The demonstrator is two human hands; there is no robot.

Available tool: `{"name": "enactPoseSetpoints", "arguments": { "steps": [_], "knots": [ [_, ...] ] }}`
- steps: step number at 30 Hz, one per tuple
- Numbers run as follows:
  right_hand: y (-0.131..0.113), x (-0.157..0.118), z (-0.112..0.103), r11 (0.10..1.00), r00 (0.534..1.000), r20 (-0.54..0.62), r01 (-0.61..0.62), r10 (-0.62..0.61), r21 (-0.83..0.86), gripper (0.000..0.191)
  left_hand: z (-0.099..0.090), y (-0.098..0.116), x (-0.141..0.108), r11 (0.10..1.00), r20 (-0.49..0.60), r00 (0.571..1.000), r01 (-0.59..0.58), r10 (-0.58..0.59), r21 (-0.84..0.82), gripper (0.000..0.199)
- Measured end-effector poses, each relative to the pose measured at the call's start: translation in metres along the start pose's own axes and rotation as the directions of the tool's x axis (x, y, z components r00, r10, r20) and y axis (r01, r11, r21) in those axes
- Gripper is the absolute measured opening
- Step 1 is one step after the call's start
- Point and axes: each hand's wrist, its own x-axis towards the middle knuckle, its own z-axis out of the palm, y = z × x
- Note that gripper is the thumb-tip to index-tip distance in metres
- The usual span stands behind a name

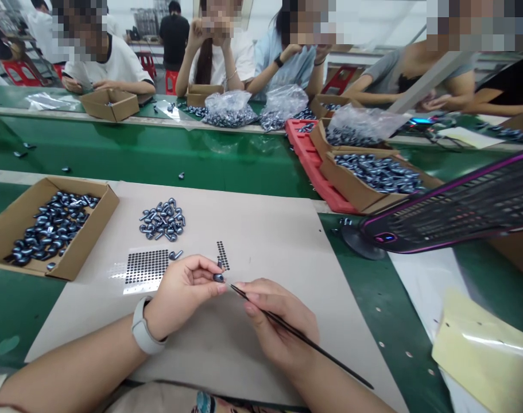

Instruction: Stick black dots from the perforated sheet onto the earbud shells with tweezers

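Note:
Pinched between the fingertips of my left hand (186,292) is a dark, shiny earbud shell (219,277). My right hand (282,327) grips black tweezers (295,331), their tips close beside the shell; whether they hold anything I cannot make out. Left of my left hand lies a clear sheet of black dots (147,267), with a single earbud shell (175,254) at its upper right corner. A smaller strip of black dots (222,252) sits just beyond my fingers. Farther back a loose pile of earbud shells (163,219) rests on the grey-beige board (261,229).
A cardboard box (108,206) of shells stands at left. At right are a black fan (450,206) and yellow sheets (480,344). Across the green belt (144,158), a red tray (317,166), boxes and bags of shells line the far bench, where several people sit.

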Motion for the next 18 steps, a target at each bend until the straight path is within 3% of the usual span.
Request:
{"name": "enactPoseSetpoints", "arguments": {
  "steps": [11,18],
  "knots": [
    [0.0028,0.0007,0.003,1.0,1.0,0.004,0.017,-0.017,-0.007,0.027,-0.0003,-0.0012,0.0024,0.999,-0.006,1.0,0.03,-0.03,-0.042,0.026],
    [0.008,-0.0022,0.0066,0.995,0.995,-0.035,0.092,-0.091,0.032,0.029,-0.0023,-0.0053,0.0019,0.994,0.016,1.0,0.023,-0.021,-0.103,0.03]
  ]
}}
